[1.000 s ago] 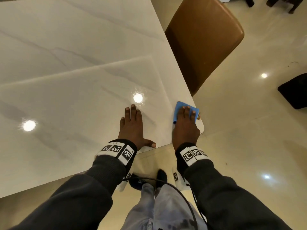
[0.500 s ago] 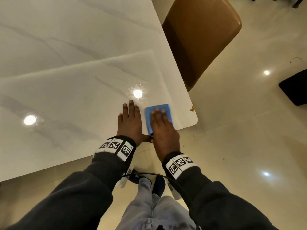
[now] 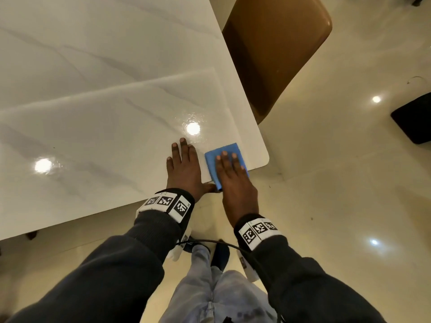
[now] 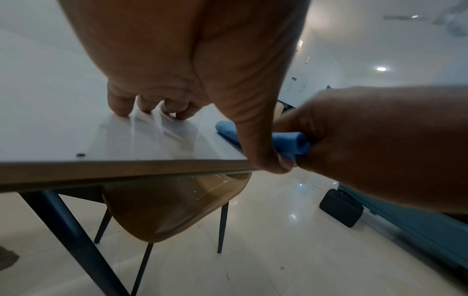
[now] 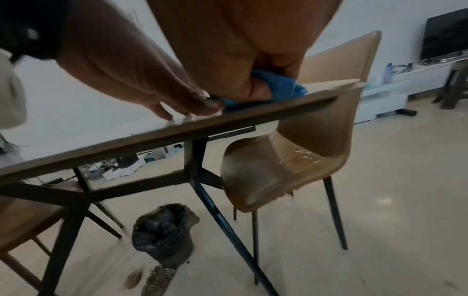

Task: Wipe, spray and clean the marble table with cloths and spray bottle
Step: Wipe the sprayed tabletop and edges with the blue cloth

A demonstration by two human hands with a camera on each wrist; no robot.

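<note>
White grey-veined marble table (image 3: 98, 108): broad bare surface lies to the left and far side of both hands. Left hand (image 3: 184, 169) lies flat just beside the folded blue cloth (image 3: 217, 157); its thumb touches the cloth's near edge, closing that side. Right hand (image 3: 235, 183) presses the cloth near the rounded corner, a bare strip of tabletop beyond it. Tan moulded chair (image 3: 275, 50) stands against the table's right edge; black-lined bin (image 5: 164, 230) stands under the table.
</note>
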